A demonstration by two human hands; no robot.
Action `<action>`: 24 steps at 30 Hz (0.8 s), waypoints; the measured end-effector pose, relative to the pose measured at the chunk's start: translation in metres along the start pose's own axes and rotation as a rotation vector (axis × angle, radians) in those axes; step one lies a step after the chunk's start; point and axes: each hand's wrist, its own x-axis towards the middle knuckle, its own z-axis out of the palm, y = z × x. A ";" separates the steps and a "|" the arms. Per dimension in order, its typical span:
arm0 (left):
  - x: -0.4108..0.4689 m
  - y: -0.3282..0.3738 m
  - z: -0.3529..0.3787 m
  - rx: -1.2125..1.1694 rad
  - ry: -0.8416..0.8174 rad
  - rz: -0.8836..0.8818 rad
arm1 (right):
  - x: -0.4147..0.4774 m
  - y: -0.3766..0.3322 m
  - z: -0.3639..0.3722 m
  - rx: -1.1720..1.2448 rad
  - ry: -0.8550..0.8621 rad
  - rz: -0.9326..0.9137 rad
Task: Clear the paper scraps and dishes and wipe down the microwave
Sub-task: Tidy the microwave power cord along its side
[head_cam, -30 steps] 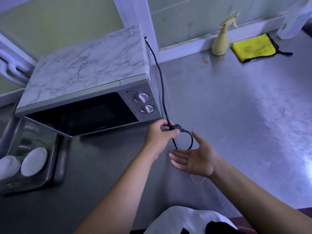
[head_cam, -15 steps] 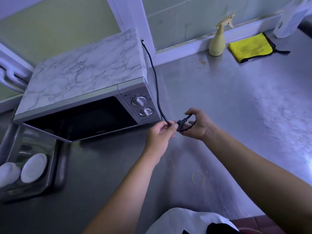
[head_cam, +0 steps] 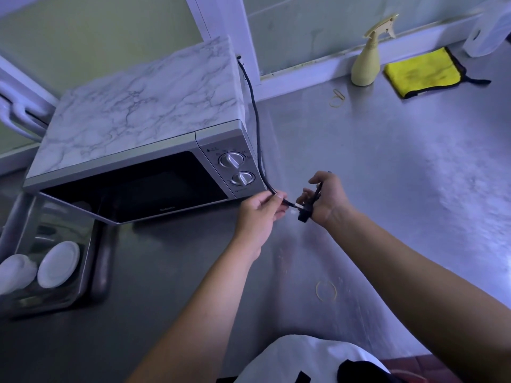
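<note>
A silver microwave (head_cam: 143,139) with a marble-patterned top and two dials stands at the left of the steel counter (head_cam: 387,189), door closed. Its black power cord (head_cam: 255,117) runs down the right side from the back. My left hand (head_cam: 260,214) pinches the cord just below the microwave's front right corner. My right hand (head_cam: 326,197) grips the folded end of the cord, and the plug (head_cam: 303,215) hangs beneath its fingers. A yellow cloth (head_cam: 423,71) and a pale spray bottle (head_cam: 367,59) sit at the back of the counter.
A steel sink (head_cam: 91,261) at the lower left holds two white dishes (head_cam: 58,265). Rubber bands lie on the counter, one near me (head_cam: 326,290) and one by the bottle (head_cam: 337,99). A white plastic jug (head_cam: 486,29) stands at the far right corner.
My right hand went from open, palm up under the cord loop, to gripping the cord's end and folding it up. My left hand kept its pinch on the cord.
</note>
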 end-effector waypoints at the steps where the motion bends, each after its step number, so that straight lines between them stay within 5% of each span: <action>1: 0.000 0.000 0.000 0.004 -0.001 0.004 | 0.000 0.001 0.001 0.015 0.023 0.011; 12: 0.000 -0.005 0.000 0.319 -0.003 0.112 | -0.006 0.006 0.025 -0.026 0.287 -0.041; 18: -0.004 -0.002 0.003 0.392 0.109 0.218 | -0.004 0.002 0.037 -0.173 -0.037 -0.253; 24: -0.012 0.011 0.008 0.855 0.210 0.492 | -0.004 -0.011 0.055 -0.543 -0.227 -0.301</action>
